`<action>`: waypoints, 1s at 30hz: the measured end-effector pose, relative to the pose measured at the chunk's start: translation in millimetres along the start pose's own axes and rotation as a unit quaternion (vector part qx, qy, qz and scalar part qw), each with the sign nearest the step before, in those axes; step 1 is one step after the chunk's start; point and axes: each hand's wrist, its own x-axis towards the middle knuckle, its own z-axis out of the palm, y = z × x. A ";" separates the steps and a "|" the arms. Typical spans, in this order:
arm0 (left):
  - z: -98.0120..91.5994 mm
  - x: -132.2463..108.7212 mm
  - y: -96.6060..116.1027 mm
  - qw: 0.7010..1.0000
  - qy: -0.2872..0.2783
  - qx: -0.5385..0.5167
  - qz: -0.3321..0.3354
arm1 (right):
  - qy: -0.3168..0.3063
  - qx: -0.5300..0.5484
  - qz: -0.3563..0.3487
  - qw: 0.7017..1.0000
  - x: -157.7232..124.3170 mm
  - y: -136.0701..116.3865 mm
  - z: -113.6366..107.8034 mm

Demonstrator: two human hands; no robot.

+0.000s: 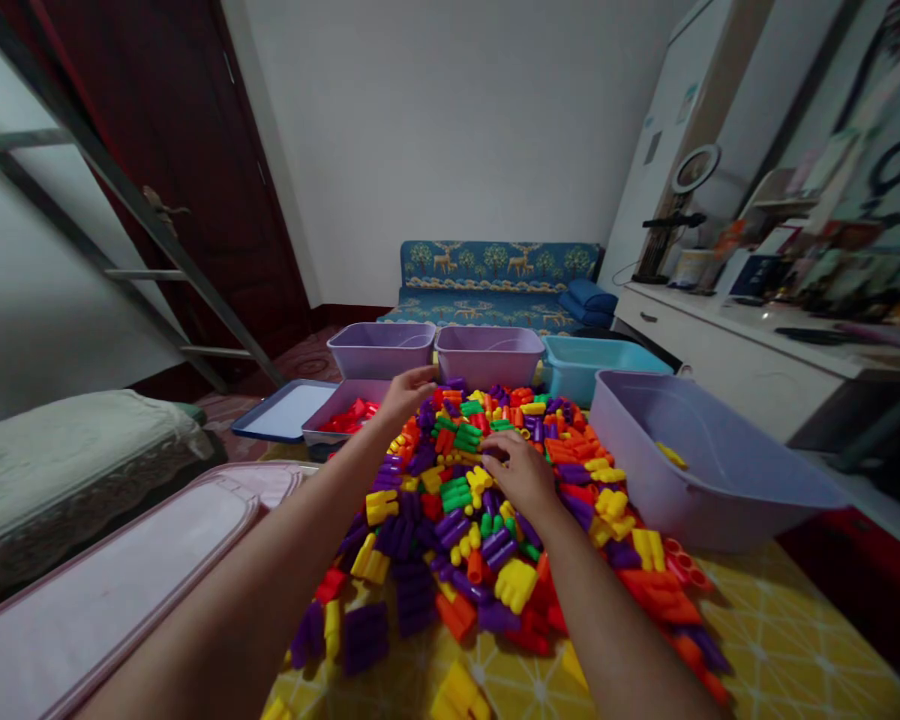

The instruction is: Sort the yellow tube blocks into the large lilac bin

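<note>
Plastic building pieces (456,493) in red, orange, yellow, green and purple lie heaped over the middle of the frame, spreading toward the lower right on a yellow patterned cloth (787,625). The two hands are apart from each other. The left hand (411,392) is over the upper left of the heap, its fingers pointing right, near the front of a lilac bin (381,347); whether it grips anything, I cannot tell. At the centre, the right hand (523,472) bends over the heap, fingers and thumb beside some green pieces (467,437); whether it holds one is also hard to tell. Left of centre, a shallower bin (321,438) contains red pieces (354,414), with a blue-rimmed tray (289,410) just beside it. Beyond the heap stand a second lilac bin (489,355) and a light-blue bin (607,358). Right of centre, a large lilac bin (645,470) has a yellow piece (672,456) inside.
</note>
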 end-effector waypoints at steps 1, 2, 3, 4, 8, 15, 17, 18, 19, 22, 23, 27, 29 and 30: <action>6.4 -12.2 -6.6 0.998 -0.027 0.056 0.028 | 0.000 -0.004 -0.001 1.000 0.0 -0.2 0.1; 13.0 -24.3 -11.6 0.989 -0.049 0.126 0.065 | 0.001 -0.007 -0.002 1.000 0.0 -0.3 0.3; 19.5 -35.7 -14.8 0.975 -0.048 0.196 0.098 | 0.001 -0.010 -0.004 1.000 0.2 -0.4 0.6; 25.7 -46.1 -16.2 0.957 -0.051 0.257 0.123 | 0.001 -0.011 -0.003 1.000 0.4 -0.3 1.1; 45.9 -73.2 -12.3 0.898 -0.079 0.415 0.123 | 0.005 0.009 0.020 1.000 0.6 -0.6 3.5; 60.2 -82.7 -19.3 0.919 -0.037 0.373 0.126 | -0.019 -0.042 0.017 0.999 -2.2 -5.9 2.2; 61.0 -81.8 -25.3 0.950 -0.007 0.282 0.134 | -0.023 -0.027 0.015 0.999 -1.8 -5.6 2.7; 61.1 -81.1 -27.8 0.963 0.002 0.234 0.135 | -0.022 -0.007 0.014 1.000 -1.2 -4.9 3.5; 61.1 -80.3 -29.9 0.973 0.008 0.188 0.133 | -0.019 0.019 0.011 1.000 -0.6 -4.2 4.5; 60.9 -78.6 -33.4 0.990 0.019 0.083 0.109 | 0.004 0.104 0.000 0.995 1.4 -3.1 7.4; 60.9 -78.4 -34.1 0.993 0.020 0.054 0.098 | 0.012 0.125 -0.001 0.992 1.8 -3.4 7.8; 61.8 -78.6 -37.8 0.994 -0.014 -0.083 0.064 | 0.028 0.165 0.015 0.986 2.1 -6.8 6.7; 62.0 -78.5 -39.4 0.987 -0.032 -0.146 0.056 | 0.026 0.171 0.018 0.985 1.7 -7.5 6.6; 61.9 -78.3 -39.9 0.984 -0.035 -0.168 0.054 | 0.025 0.174 0.017 0.984 1.5 -7.4 7.1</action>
